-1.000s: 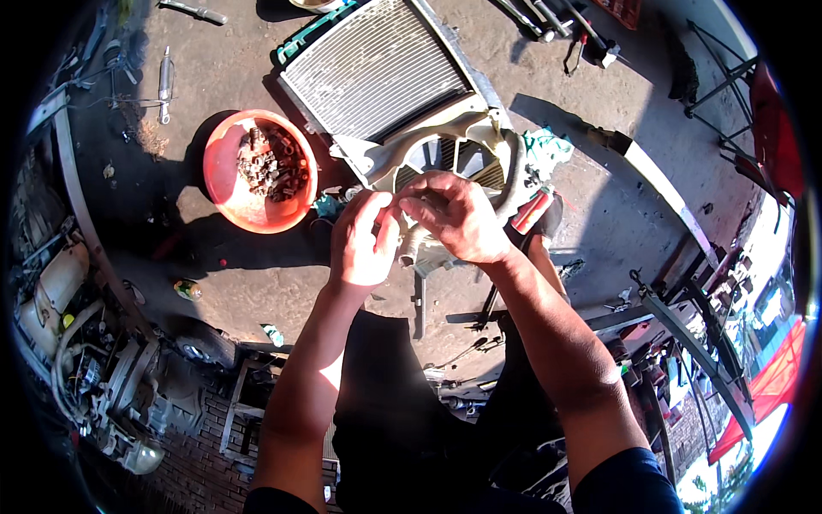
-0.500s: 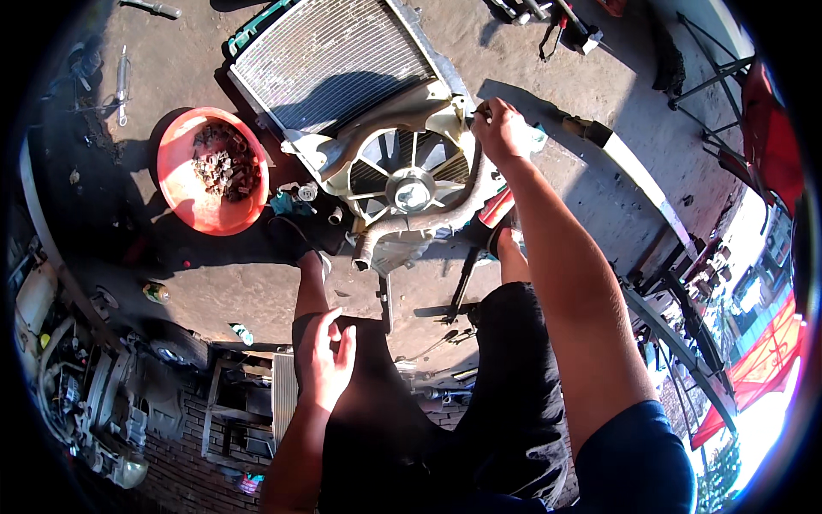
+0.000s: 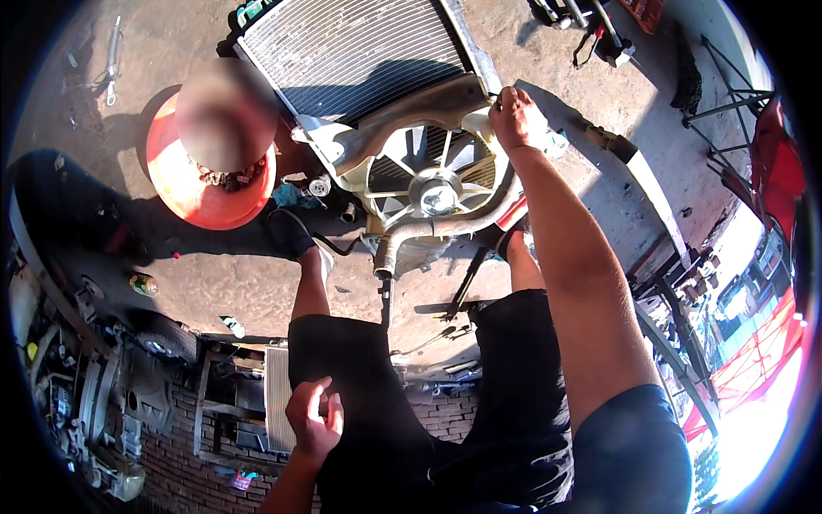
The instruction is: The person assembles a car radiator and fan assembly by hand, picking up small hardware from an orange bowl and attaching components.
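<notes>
My right hand (image 3: 518, 118) is closed at the upper right corner of a pale fan shroud, by the radiator's lower corner. Its fingertips pinch something small that I cannot make out. The shroud surrounds a cooling fan (image 3: 435, 191) with a round hub. A thick brown-grey hose (image 3: 445, 225) curves below the fan and up the right side towards that hand. Beyond the fan lies a large finned radiator (image 3: 360, 56), partly in shadow. My left hand (image 3: 315, 418) hovers over my left thigh, empty, its fingers loosely curled and apart.
Left of the radiator stands an orange-red basin (image 3: 201, 204) of small metal pieces, partly covered by a blurred patch. A long metal bar (image 3: 646, 184) lies at right. Tools (image 3: 591, 26) lie at the top right, and car parts (image 3: 94, 411) crowd the lower left.
The view has shifted, so the radiator and fan appear farther right. My left hand has dropped lower and its fingers have curled more. My right hand stays at the shroud's corner.
</notes>
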`<state>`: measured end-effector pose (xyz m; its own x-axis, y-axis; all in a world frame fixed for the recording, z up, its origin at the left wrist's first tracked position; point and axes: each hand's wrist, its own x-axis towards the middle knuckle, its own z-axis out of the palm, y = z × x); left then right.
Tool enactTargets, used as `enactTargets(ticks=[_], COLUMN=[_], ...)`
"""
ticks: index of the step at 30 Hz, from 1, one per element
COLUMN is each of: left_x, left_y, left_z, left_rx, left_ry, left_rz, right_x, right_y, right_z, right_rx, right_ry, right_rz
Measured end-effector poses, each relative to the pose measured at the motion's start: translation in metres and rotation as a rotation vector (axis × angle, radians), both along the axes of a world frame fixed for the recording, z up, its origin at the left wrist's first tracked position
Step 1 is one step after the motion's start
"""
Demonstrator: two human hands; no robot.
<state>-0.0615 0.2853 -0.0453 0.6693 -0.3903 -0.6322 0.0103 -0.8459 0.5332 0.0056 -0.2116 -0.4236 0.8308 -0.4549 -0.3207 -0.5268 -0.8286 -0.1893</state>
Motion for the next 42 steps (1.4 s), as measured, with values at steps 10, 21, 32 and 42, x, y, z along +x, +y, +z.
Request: enactTargets(ticks=[10, 21, 32, 42], left_x=[0.008, 0.01, 0.009, 0.012], left_y=[-0.005, -0.009, -0.005, -0.004], left_z=[-0.001, -0.004, -0.006, -0.001], left_rx=[0.027, 0.034, 0.008, 0.008], left_ry=[0.022, 0.036, 0.025, 0.038], left_rz=[-0.007, -0.002, 0.021, 0.062], right_x=[-0.002, -0.001, -0.011, 0.009], right_y=[-0.006, -0.01, -0.013, 0.008], right_z=[-0.008, -0.003, -0.012, -0.004], right_rx=[0.013, 0.062, -0.041, -0.041], right_ry=[-0.012, 0.01, -0.025, 0.098], right_rz=[-0.045, -0.084, 0.041, -0.167])
